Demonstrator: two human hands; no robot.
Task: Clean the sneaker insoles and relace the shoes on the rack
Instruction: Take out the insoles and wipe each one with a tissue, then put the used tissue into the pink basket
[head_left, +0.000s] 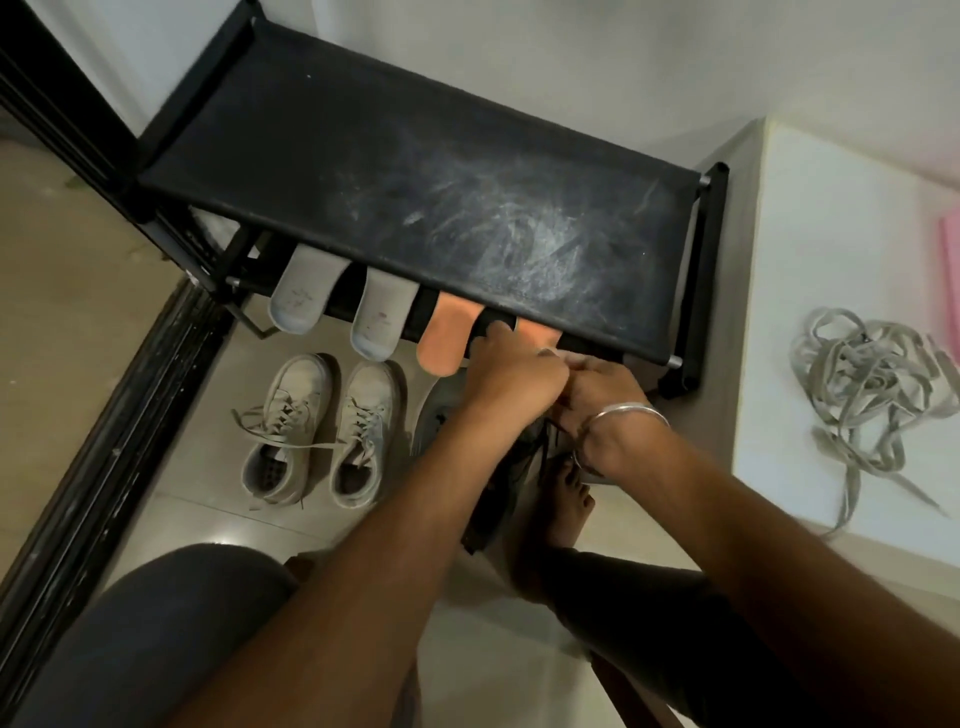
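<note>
Both hands' fingers (524, 364) clenched on dark laces (540, 441), beside rack (649, 353) edge

no legible text, labels, numbers

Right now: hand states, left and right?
Left hand: fingers curled, gripping the dark shoe; exact hold hidden.
Right hand: curled at the same shoe's black lace; contact hidden.
</note>
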